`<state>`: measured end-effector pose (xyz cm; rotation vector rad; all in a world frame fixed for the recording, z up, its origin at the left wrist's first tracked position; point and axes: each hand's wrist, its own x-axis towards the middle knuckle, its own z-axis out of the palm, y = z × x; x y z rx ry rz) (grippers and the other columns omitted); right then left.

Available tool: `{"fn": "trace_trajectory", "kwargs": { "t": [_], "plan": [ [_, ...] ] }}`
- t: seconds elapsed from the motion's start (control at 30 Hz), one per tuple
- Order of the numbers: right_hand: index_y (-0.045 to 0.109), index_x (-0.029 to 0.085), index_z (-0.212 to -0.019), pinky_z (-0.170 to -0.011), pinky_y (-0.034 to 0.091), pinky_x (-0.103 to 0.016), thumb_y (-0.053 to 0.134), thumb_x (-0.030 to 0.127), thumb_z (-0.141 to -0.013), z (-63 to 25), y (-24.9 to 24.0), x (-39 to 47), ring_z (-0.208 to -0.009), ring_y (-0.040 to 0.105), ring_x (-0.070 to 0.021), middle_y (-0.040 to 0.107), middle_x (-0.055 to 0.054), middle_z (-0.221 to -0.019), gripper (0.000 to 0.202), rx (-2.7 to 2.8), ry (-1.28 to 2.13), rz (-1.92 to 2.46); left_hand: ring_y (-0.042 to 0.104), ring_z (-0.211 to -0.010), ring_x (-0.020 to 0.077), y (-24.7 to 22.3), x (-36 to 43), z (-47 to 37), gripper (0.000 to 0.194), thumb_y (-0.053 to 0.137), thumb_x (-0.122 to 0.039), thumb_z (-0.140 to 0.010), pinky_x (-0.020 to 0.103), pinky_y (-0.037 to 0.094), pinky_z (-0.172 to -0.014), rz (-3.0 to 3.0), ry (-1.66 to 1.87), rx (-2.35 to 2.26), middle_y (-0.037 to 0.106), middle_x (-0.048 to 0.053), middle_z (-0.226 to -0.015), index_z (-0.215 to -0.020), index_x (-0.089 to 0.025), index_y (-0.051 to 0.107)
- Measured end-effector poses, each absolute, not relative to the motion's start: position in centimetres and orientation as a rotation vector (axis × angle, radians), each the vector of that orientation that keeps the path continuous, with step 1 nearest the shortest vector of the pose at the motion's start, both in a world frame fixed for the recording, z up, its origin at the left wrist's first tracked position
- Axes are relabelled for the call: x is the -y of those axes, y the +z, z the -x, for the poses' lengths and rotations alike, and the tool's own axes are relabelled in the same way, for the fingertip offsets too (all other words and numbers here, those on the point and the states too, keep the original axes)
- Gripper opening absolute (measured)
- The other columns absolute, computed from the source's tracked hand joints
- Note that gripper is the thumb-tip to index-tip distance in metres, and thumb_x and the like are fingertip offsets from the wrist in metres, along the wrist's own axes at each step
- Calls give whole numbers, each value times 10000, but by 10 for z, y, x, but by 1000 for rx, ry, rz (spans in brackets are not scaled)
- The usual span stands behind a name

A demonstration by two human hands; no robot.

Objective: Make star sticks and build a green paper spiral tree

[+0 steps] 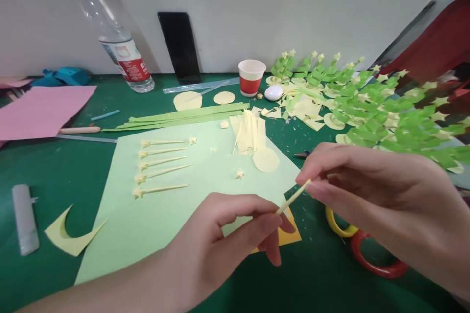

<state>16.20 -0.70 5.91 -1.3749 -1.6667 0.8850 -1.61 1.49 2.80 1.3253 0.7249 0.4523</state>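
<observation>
A thin pale yellow paper stick (pixel 293 197) slants between my two hands. My left hand (pixel 242 227) pinches its lower end between thumb and index finger. At the upper end, the thumb and fingertips of my right hand (pixel 370 190) are closed on it. Under and beyond my left hand lies a light green sheet (pixel 121 225) with several star-tipped sticks (pixel 163 172) in a column. Two loose paper stars, one of them (pixel 240 174) near the middle, rest on the sheet. A yellow paper circle (pixel 266 160) and a bundle of yellow strips (pixel 250 132) lie at its back.
Scissors with red and yellow handles (pixel 378 254) lie under my right hand. Paper plants (pixel 407 117) crowd the right side. Along the wall stand a bottle (pixel 128 58), a phone (pixel 179 46) and a paper cup (pixel 251 78). A glue stick (pixel 25 220) is at left.
</observation>
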Motion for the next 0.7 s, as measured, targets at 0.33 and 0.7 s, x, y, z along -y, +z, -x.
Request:
{"fn": "trace_trajectory", "kwargs": {
  "t": [0.33, 0.7],
  "plan": [
    [576, 248, -603, -320, 340, -211, 554, 184, -703, -160, 52, 5, -394, 433, -97, 532, 11, -482, 121, 1808, 852, 1425, 435, -406, 89, 28, -19, 17, 155, 490, -297, -818, 166, 312, -355, -1780, 527, -908, 523, -58, -476, -822, -235, 632],
    [603, 220, -626, -268, 183, -194, 492, 238, -714, -157, 52, 2, -356, 341, -60, 489, 15, -472, 143, 1690, 1196, 1468, 504, -461, 91, 29, -22, 19, 243, 490, -326, -838, 151, 341, -387, -1878, 575, -928, 647, -42, -566, -738, -235, 692]
  ]
}}
